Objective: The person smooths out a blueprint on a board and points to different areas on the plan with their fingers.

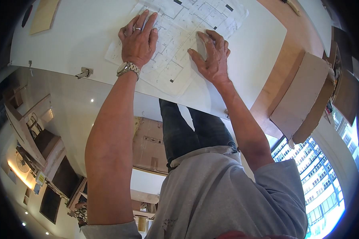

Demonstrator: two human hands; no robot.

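Note:
A large paper plan (pixel 175 51) with printed floor-plan lines and small black marks lies on a white board (pixel 79 44). My left hand (pixel 140 38), with a ring and a metal watch on the wrist, rests on the plan's left part, palm down, fingers spread. On the right part of the sheet is my right hand (pixel 212 55), its thumb apart and its fingers bent, the tips on the paper. Neither hand holds anything.
A metal hinge (pixel 84 73) sits at the board's front edge. At the upper left lies a thin wooden piece (pixel 45 16). Cardboard (pixel 301 95) stands at the right; a brush (pixel 293 7) lies at the upper right. A cardboard box (pixel 149 143) is below.

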